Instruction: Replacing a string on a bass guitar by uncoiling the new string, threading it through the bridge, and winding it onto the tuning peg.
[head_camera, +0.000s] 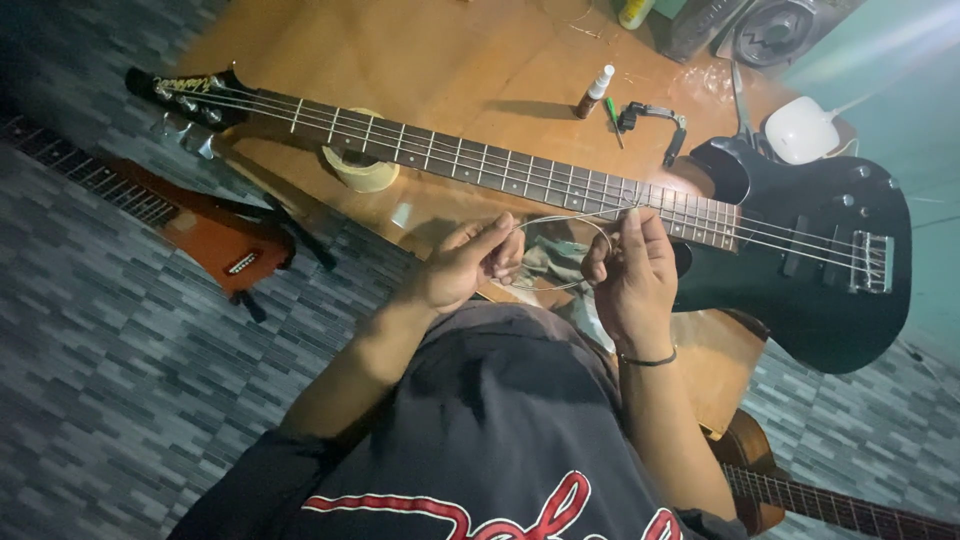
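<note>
A black bass guitar (800, 250) lies across a low wooden table (470, 60), its neck (480, 165) running left to the headstock (180, 95). In front of the neck, my left hand (465, 265) and my right hand (630, 275) each pinch one side of a coiled metal string (565, 225), holding the loop between them above the table's near edge. A dark band circles my right wrist.
A tape roll (362, 172) props up the neck. A small spray bottle (594, 92), a green screwdriver (614, 120), a black tool (655, 120) and a white round device (800, 130) lie on the table. An orange guitar (220, 240) rests on the floor at left, another guitar (800, 490) at lower right.
</note>
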